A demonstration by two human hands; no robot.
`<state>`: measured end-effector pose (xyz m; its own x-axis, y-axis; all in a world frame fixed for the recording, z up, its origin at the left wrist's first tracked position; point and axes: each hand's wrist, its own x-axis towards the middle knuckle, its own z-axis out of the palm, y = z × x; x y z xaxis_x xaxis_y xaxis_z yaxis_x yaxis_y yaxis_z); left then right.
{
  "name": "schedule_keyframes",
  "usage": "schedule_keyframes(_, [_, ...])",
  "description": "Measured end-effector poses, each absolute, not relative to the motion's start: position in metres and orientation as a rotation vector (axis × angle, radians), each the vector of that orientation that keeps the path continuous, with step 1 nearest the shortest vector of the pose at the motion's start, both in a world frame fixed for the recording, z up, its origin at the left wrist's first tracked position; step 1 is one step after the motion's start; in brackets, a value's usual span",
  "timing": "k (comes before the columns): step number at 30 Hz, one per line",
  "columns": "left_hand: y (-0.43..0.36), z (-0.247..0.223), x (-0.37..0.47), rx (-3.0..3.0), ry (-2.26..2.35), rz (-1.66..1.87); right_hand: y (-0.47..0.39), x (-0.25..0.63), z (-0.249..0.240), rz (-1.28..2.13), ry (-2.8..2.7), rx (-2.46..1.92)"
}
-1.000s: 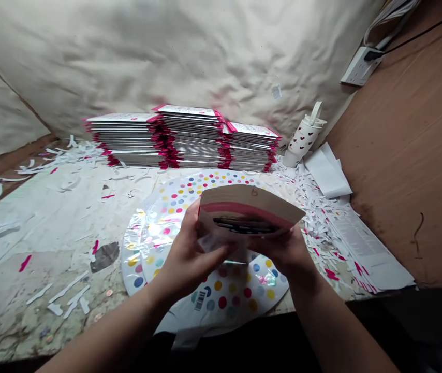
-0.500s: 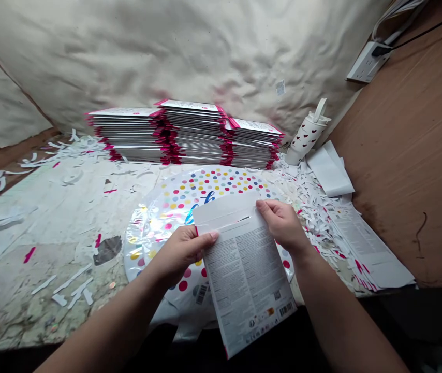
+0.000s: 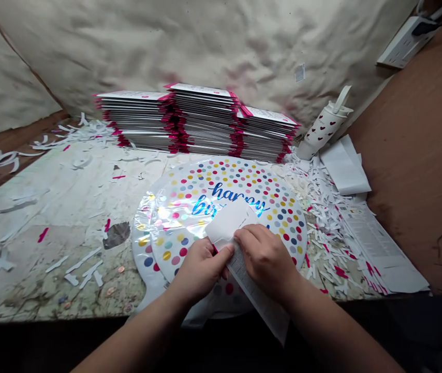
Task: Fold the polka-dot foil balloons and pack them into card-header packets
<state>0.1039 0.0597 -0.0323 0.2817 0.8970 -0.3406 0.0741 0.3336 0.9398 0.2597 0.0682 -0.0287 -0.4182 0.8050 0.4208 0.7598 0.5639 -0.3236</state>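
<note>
Between my hands is a printed paper envelope [image 3: 260, 298], tilted over the front edge of the table, its blank white top flap pointing away from me. My left hand [image 3: 205, 264] grips its left edge near the flap, thumb on top. My right hand [image 3: 265, 259] is closed on the paper just below the flap, fingers bent over it. The fingertips of both hands are close together. Beneath them lie flat foil balloons [image 3: 283, 202] with coloured dots and blue "happy birthday" lettering, partly covered by my hands and the envelope.
Three stacks of pink-edged envelopes [image 3: 205, 122] stand along the back wall. To their right leans a white tumbler with hearts [image 3: 324, 129]. Paper scraps [image 3: 322, 207] cover the right side, beside printed sheets [image 3: 387, 254]. A power strip [image 3: 403, 44] hangs on the right wall.
The envelope has turned and narrowed in view, and my right hand has moved from its top right corner to just below the flap, close to my left. The camera view has shifted.
</note>
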Motion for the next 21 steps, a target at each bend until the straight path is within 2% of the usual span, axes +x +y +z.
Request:
schedule_keyframes(4, [0.06, -0.034, 0.104, 1.057, 1.155, 0.682, 0.072, 0.269, -0.023, 0.358, -2.152, -1.276])
schedule_keyframes(6, [0.06, -0.034, 0.106, 1.063, 1.174, 0.685, 0.069, 0.265, -0.02, 0.365, -2.205, -1.251])
schedule_keyframes(11, [0.06, -0.034, 0.11, 1.112, 1.157, 0.687, 0.065, 0.258, -0.029, -0.127, -2.376, -1.435])
schedule_keyframes(17, [0.062, -0.04, 0.099, 1.058, 1.234, 0.772, 0.085, 0.339, -0.027, -0.376, -1.814, -2.009])
schedule_keyframes(19, [0.061, -0.038, 0.099, 1.083, 1.268, 0.819, 0.075, 0.344, -0.021, -0.248, -1.854, -1.966])
schedule_keyframes(21, [0.059, -0.031, 0.102, 1.147, 1.287, 0.859, 0.058, 0.325, -0.016, 0.01, -2.133, -1.684])
